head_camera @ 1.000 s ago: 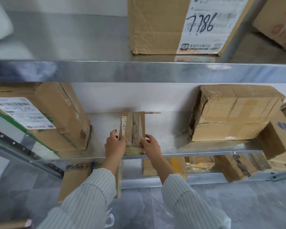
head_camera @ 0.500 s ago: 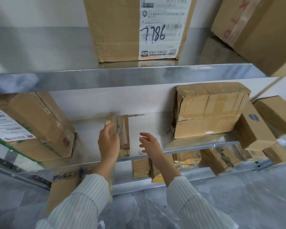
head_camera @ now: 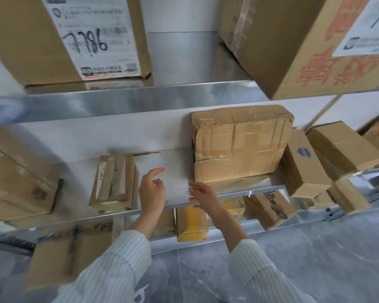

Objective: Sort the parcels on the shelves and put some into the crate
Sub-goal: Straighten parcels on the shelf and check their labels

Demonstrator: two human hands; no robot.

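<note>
A small flat taped parcel (head_camera: 113,182) lies on the middle metal shelf (head_camera: 175,193), left of both hands. My left hand (head_camera: 151,192) hovers just to its right, fingers loose and holding nothing. My right hand (head_camera: 202,193) is over the shelf's front edge, fingers spread and empty, close to a wide tape-wrapped parcel (head_camera: 239,145) that stands at the shelf's back. No crate is in view.
A big box marked 7786 (head_camera: 70,38) and a box with red print (head_camera: 304,40) sit on the upper shelf. A large box (head_camera: 18,173) stands at the left, several small boxes (head_camera: 304,162) at the right. Parcels, one yellow (head_camera: 192,224), fill the lower shelf above grey floor.
Both hands have let go of the small flat parcel, which now lies flat on the shelf. The hands and the view have shifted right, toward the wide taped parcel.
</note>
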